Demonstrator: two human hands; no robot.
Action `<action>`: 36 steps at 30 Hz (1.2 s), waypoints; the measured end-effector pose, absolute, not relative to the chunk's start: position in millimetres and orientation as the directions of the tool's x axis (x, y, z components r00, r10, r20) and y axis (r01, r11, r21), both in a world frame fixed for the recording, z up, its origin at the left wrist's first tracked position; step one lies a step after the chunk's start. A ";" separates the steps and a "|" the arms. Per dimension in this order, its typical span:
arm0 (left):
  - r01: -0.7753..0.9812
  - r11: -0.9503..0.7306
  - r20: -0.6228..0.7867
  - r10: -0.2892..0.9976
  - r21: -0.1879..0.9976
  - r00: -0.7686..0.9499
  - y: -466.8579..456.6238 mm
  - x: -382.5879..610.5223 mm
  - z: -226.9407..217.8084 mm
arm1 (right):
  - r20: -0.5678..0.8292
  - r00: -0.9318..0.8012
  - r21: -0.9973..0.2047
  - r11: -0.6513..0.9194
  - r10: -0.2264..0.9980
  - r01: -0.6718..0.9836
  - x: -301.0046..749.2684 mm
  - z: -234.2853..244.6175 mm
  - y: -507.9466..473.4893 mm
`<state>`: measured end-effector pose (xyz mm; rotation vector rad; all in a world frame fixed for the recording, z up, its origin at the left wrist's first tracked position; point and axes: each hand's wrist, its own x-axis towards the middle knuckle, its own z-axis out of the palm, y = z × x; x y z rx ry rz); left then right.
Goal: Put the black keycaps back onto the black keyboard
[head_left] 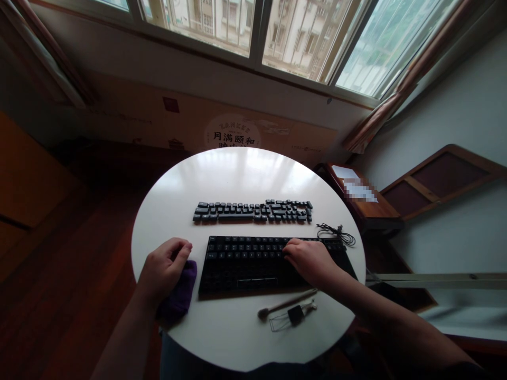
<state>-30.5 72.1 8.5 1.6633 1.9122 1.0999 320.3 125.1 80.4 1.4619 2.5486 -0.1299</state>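
Observation:
A black keyboard [253, 261] lies on a round white table [237, 174] in front of me. My right hand [311, 259] rests on its right half with the fingers curled down onto the keys. My left hand [164, 269] sits left of the keyboard, closed on a purple cloth [182, 290]. Behind the keyboard, several loose black keycaps [253, 211] are laid out in rows.
A coiled black cable [336, 232] lies at the keyboard's far right corner. A small brush [285, 304] and a wire keycap puller [291, 316] lie near the table's front edge. A wooden side table [376, 208] with papers stands to the right, under the window.

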 end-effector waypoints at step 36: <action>0.651 -0.022 0.210 0.954 0.759 -0.213 70.1 -30.3 11.3 | -0.246 -0.445 0.041 0.468 0.861 0.883 249.9 89.4 313.4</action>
